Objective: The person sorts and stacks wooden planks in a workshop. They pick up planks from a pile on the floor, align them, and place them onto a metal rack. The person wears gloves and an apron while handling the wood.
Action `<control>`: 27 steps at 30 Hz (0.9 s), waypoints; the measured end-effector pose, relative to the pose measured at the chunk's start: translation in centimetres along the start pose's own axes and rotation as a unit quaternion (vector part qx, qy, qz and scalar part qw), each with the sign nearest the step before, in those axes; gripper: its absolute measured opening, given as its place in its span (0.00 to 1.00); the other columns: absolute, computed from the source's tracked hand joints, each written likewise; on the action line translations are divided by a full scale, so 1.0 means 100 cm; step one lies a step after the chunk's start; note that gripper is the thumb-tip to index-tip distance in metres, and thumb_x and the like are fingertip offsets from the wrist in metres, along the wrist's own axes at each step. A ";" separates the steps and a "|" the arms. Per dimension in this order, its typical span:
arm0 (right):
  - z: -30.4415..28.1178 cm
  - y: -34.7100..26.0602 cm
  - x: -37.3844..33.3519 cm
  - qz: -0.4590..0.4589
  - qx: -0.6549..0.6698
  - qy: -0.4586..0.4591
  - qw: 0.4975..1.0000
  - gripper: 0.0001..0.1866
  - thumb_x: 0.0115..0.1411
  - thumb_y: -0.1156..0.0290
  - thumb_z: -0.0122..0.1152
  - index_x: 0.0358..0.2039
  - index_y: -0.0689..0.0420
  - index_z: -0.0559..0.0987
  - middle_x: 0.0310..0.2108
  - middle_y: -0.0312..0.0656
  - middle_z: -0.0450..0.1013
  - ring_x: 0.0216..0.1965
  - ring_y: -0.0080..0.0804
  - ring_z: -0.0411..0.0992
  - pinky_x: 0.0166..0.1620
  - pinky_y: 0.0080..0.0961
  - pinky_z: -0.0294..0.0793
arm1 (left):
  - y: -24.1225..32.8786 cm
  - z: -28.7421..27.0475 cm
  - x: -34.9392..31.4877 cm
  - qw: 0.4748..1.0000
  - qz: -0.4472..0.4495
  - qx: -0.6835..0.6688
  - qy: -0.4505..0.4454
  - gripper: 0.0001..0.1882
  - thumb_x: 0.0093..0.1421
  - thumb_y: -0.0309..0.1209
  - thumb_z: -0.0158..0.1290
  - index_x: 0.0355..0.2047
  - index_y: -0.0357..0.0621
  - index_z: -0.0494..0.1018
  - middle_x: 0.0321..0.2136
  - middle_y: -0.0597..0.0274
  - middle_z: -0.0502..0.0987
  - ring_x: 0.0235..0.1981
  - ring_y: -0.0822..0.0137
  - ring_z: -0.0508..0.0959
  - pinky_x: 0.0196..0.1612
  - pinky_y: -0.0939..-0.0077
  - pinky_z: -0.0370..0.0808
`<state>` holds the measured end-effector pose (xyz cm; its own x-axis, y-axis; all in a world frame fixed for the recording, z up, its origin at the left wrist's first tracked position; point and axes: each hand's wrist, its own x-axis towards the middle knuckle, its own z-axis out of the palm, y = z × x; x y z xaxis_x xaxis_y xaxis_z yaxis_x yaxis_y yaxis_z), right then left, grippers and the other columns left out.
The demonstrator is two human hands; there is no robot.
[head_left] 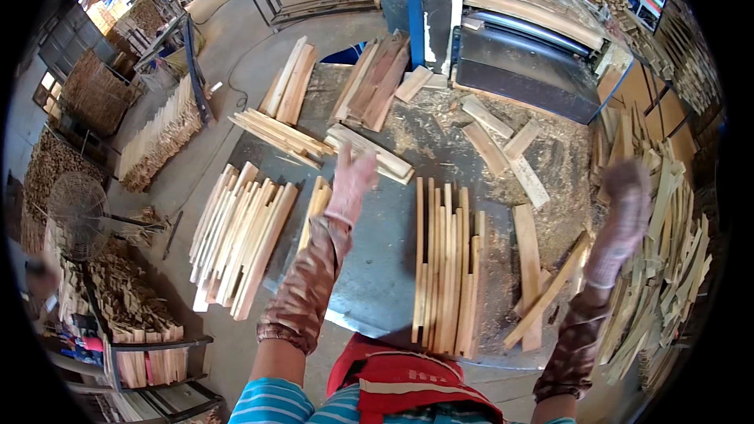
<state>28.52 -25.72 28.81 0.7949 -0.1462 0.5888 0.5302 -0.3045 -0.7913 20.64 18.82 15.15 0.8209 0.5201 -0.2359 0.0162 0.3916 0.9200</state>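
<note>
The right fingers (pixel 627 177) are blurred; whether they hold anything cannot be told.

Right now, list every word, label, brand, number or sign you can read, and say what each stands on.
Red apron: faint pale lettering, too small and blurred to quote reliably.
Wooden strips on the table: no lettering that I can make out.
No other text is clear enough to read.
</note>
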 end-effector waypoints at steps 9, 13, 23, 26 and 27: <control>0.115 0.032 -0.208 -0.208 -0.069 -0.513 0.830 0.21 0.69 0.64 0.50 0.59 0.59 0.71 0.55 0.50 0.72 0.57 0.45 0.72 0.56 0.38 0.75 | -0.019 -0.011 -0.087 0.974 -0.003 0.108 -0.197 0.28 0.62 0.35 0.63 0.59 0.38 0.69 0.50 0.64 0.76 0.49 0.72 0.76 0.54 0.73 0.74; 0.122 -0.056 -0.267 0.278 -0.074 -0.697 0.656 0.33 0.64 0.50 0.61 0.63 0.56 0.70 0.56 0.49 0.74 0.57 0.46 0.72 0.58 0.34 0.72 | -0.100 -0.086 -0.150 0.922 -0.250 0.190 -0.224 0.42 0.61 0.47 0.62 0.67 0.35 0.58 0.48 0.60 0.77 0.44 0.72 0.75 0.47 0.76 0.74; 0.088 -0.045 -0.078 -0.048 -0.009 -0.175 0.983 0.42 0.66 0.60 0.59 0.71 0.66 0.50 0.70 0.61 0.51 0.72 0.49 0.51 0.70 0.36 0.54 | 0.010 -0.008 -0.023 0.963 -0.062 -0.121 -0.231 0.35 0.66 0.52 0.54 0.67 0.55 0.56 0.53 0.66 0.70 0.55 0.65 0.72 0.53 0.57 0.74; 0.056 -0.022 0.012 0.012 -0.064 -0.032 0.997 0.48 0.64 0.48 0.61 0.72 0.64 0.49 0.71 0.58 0.50 0.71 0.48 0.52 0.70 0.35 0.55 | 0.047 0.072 0.012 0.947 0.006 -0.157 -0.280 0.44 0.66 0.55 0.53 0.72 0.48 0.46 0.67 0.59 0.59 0.67 0.58 0.60 0.68 0.53 0.57; 0.049 -0.005 0.033 -0.003 -0.100 0.015 0.995 0.49 0.63 0.47 0.61 0.72 0.64 0.49 0.72 0.57 0.50 0.71 0.48 0.53 0.69 0.34 0.56 | 0.043 0.085 0.016 0.948 0.016 -0.143 -0.284 0.45 0.65 0.55 0.53 0.72 0.48 0.46 0.67 0.60 0.58 0.68 0.57 0.58 0.68 0.53 0.56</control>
<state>32.34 -21.40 30.30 0.7815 -0.1708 0.6001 0.4629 -0.4862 -0.7412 26.82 14.87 21.35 0.9946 0.0750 0.0712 -0.1024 0.6146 0.7822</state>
